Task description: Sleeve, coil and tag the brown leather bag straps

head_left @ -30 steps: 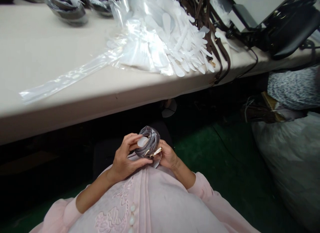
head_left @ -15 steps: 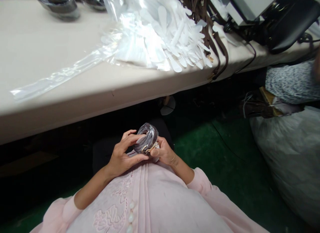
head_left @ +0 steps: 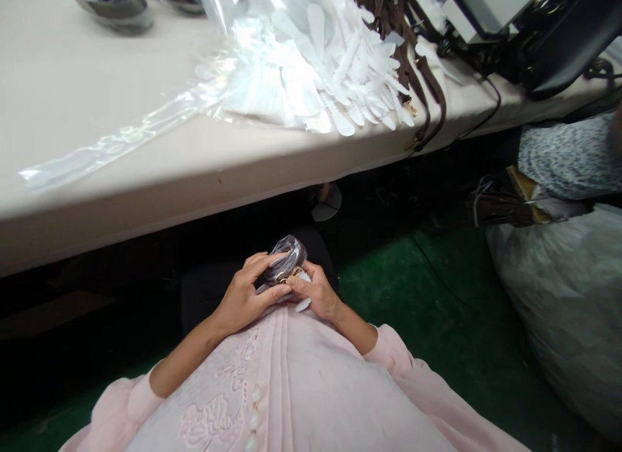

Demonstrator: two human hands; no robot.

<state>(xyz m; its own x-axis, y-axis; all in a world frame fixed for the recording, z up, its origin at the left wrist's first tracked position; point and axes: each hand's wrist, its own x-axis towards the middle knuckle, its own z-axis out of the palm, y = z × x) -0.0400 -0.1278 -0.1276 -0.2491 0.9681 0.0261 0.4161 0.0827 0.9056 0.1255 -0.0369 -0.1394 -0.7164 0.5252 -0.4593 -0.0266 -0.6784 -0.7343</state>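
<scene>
Close against my body I hold a coiled dark brown strap (head_left: 290,251) wrapped in clear plastic, with gold-coloured metal hardware at its near side. My left hand (head_left: 250,290) grips the coil from the left, fingers over its top and thumb along the near edge. From the right, my right hand (head_left: 315,290) pinches the coil near the metal hardware. A small white tag (head_left: 304,303) sticks out below the right fingers. Part of the coil is hidden behind the fingers.
On the cream-covered table (head_left: 160,173) lie a heap of white plastic strips (head_left: 311,70), a flat clear plastic sleeve (head_left: 107,144), plastic-wrapped coils (head_left: 116,11) and loose brown straps (head_left: 427,89). A large translucent bag (head_left: 568,296) stands at right, near another person's patterned sleeve (head_left: 566,154).
My left fingers and thumb have closed in more around the coil, the thumb now reaching the right fingers. The coil has turned slightly, and more of the white tag shows.
</scene>
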